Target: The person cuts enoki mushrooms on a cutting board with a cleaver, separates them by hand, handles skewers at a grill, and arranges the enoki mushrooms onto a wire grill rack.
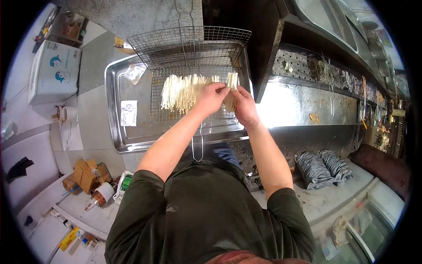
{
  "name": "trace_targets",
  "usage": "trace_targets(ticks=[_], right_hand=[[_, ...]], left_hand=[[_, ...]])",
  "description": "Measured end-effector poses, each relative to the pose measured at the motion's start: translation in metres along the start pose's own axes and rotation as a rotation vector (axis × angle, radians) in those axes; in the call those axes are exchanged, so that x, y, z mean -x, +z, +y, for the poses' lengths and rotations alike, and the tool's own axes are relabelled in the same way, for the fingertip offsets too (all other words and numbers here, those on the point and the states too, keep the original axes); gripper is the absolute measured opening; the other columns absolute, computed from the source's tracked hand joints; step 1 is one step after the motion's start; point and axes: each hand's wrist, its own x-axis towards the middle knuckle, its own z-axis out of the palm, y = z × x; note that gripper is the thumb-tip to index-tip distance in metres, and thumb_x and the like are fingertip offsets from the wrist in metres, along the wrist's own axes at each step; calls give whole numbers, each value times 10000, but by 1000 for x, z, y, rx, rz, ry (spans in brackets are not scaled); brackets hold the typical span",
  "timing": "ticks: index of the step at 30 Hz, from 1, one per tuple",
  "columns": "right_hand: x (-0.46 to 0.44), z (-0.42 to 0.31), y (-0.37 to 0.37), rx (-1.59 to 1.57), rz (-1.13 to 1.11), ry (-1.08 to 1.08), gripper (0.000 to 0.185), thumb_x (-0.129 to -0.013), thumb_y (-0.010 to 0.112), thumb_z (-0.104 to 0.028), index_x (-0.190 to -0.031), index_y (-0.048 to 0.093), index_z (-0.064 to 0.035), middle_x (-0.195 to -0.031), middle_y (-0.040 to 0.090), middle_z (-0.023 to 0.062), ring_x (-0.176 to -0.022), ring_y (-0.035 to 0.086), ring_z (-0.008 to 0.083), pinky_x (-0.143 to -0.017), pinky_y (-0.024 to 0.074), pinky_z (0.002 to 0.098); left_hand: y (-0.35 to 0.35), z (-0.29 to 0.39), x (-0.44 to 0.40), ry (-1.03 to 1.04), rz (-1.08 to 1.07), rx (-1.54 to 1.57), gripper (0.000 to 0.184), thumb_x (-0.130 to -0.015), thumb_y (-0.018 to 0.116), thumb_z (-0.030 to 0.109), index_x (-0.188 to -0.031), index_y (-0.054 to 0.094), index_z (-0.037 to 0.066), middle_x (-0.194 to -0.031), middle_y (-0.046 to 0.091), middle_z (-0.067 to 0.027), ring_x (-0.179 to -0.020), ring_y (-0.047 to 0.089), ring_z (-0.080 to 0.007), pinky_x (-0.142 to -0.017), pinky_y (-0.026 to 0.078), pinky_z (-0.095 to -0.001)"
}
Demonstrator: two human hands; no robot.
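Note:
Pale enoki mushrooms [178, 93] lie in a row of bundles across the lower half of a hinged wire grill basket [160, 115]. Its other half stands raised at the back. At the row's right end, my left hand [211, 99] and my right hand [245, 107] pinch a small enoki bundle [232, 81] between fingers and thumbs. Both hands are closed, and the fingers cover part of that bundle. Under the basket is a large steel tray [115, 134].
A printed label [129, 113] and a clear plastic packet [134, 73] lie in the tray's left side. A perforated metal grill counter [303, 70] runs along the right. Wrapped black bags [314, 169] sit at lower right. Cardboard boxes [85, 176] stand at lower left.

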Motion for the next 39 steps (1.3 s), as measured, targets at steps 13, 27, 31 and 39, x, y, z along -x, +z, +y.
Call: trace_targets(ticks=[13, 27, 31, 39], right_hand=[[-3, 15, -5, 55, 127, -57, 250, -955, 543, -162, -1126, 581, 17, -945, 628, 28, -810, 558, 87, -731, 451, 242], [4, 1, 12, 348, 90, -101, 309, -894, 600, -96, -1168, 600, 48, -921, 649, 58, -793, 559, 94, -693, 456, 239], [2, 3, 21, 452, 87, -151, 264, -884, 609, -106, -1106, 640, 33, -841, 639, 43, -712, 538, 79, -632, 440, 224], [-2, 2, 15, 112, 158, -99, 229, -893, 583, -86, -1082, 599, 41, -813, 617, 18, -655, 512, 58, -572, 398, 198]], left_hand=[[-10, -15, 5, -162, -35, 606, 272, -911, 586, 205, -1027, 620, -39, -911, 652, -91, -792, 582, -151, -709, 461, -282], [-11, -7, 7, -62, 3, 436, 272, -892, 623, 227, -887, 622, -45, -781, 637, -82, -695, 552, -147, -637, 444, -306], [-18, -7, 5, -141, -54, 221, 251, -900, 607, 214, -910, 641, -35, -773, 637, -67, -687, 547, -134, -631, 444, -300], [-26, -13, 4, -176, 1, 507, 242, -900, 598, 197, -906, 625, -43, -740, 581, -34, -665, 495, -113, -600, 415, -289]])
